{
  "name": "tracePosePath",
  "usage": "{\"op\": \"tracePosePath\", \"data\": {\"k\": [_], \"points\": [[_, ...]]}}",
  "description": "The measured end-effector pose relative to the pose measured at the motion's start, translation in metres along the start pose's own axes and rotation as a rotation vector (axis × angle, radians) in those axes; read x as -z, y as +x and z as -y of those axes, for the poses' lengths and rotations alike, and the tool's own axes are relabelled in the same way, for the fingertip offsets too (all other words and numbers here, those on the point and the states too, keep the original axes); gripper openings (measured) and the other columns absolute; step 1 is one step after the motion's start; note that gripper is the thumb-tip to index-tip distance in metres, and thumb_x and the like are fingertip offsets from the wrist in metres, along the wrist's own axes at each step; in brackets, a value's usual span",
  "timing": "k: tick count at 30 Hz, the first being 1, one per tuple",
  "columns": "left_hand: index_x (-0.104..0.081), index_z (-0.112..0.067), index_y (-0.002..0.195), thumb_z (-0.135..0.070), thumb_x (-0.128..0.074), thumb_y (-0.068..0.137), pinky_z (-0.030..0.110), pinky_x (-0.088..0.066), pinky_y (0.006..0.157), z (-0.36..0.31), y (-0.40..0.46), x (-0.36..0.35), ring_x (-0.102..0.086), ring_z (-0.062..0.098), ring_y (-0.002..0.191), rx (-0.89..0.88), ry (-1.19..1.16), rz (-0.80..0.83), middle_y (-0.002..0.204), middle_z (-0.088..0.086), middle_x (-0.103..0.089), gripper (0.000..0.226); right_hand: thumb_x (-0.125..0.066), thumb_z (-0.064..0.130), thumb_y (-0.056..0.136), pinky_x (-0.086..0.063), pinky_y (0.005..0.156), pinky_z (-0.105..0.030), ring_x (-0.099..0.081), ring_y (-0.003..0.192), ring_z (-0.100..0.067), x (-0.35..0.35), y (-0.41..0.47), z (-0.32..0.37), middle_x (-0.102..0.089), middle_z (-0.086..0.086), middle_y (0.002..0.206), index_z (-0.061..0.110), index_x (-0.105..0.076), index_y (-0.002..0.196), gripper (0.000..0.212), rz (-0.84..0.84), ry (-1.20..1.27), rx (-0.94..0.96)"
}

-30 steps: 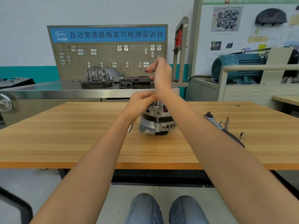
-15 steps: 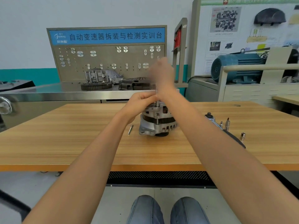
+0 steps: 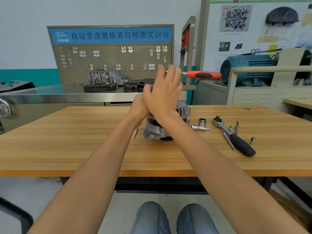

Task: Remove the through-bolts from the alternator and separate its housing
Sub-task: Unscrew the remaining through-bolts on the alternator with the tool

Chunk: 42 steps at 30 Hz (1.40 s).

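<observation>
Standing upright on the worktop (image 3: 101, 149), shaft axis vertical, the alternator (image 3: 157, 130) directly beneath both hands. Gripping a red-handled driver (image 3: 202, 75) lying crosswise above the housing, handle pointing right, right hand (image 3: 164, 97) nearest; left hand (image 3: 139, 108) pressing alongside, its grip hidden, cannot tell. One loose bolt (image 3: 135, 133) lying just left of the alternator

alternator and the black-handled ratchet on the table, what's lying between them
In the head view, an upright socket and a chrome extension bar lie between the alternator and the ratchet.
</observation>
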State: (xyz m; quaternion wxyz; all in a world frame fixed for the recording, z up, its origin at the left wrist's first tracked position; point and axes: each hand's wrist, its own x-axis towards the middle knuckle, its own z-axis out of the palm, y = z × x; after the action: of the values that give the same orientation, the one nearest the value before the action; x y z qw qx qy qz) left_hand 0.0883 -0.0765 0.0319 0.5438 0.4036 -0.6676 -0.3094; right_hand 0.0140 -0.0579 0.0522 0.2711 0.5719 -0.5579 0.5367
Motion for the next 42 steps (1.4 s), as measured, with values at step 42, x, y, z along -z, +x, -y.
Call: {"op": "tracePosePath", "data": {"k": [42], "points": [[-0.052,-0.022,0.081,0.002,-0.054,0.093,0.008,-0.040,0.048,-0.012,-0.004,-0.010,-0.052,-0.001,0.060,-0.046,0.043,0.016,0.075,-0.005,-0.055,0.027,-0.048,0.026,0.079,-0.033,0.087,-0.033,-0.041,0.110,-0.022,-0.002,0.005,-0.001,-0.048,-0.006,0.112,0.015,-0.052,0.111,0.034,0.019,-0.097,-0.018]]}}
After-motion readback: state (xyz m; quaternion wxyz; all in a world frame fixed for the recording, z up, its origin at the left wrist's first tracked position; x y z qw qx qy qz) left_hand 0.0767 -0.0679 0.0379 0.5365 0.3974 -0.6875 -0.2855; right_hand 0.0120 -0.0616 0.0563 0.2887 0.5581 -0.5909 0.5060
